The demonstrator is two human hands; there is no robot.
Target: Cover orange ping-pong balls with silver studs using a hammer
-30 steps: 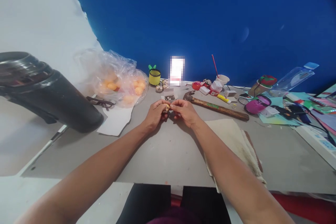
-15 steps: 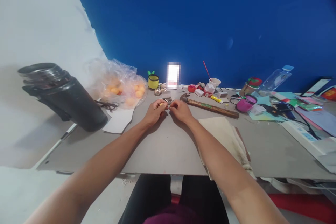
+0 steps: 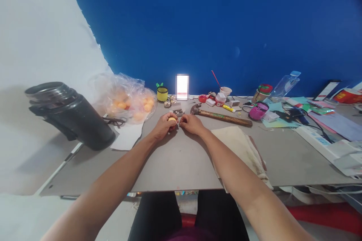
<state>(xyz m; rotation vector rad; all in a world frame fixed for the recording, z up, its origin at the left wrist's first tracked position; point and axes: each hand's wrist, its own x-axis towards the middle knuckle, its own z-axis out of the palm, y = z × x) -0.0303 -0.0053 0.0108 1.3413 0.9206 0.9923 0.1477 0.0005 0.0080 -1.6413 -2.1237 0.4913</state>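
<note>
My left hand (image 3: 164, 126) is closed around a small, round yellow-orange ball (image 3: 172, 119), partly covered by the fingers. Just to its right, my right hand (image 3: 192, 124) has its fingertips pinched together; whatever they grip is too small or hidden to make out. A narrow gap separates the fingertips of the two hands, both low over the grey table (image 3: 178, 165). Right beyond the left hand's fingers sits a small open box (image 3: 178, 112) of shiny metal bits. A claw hammer (image 3: 223, 116) with a wooden handle lies beyond the right hand.
A dark thermos flask (image 3: 76, 116) stands at the left, beside a clear plastic bag (image 3: 127, 98) of orange balls. A cream cloth (image 3: 236, 150) lies by my right forearm. Against the blue wall are a bright phone-like screen (image 3: 182, 86) and a paper cup (image 3: 225, 91). A power strip (image 3: 316, 139) is at right.
My hands have drawn slightly apart, and more of the yellow-orange ball shows in the left hand. The whole view has shifted a little, so the wall-side things appear lower and further left.
</note>
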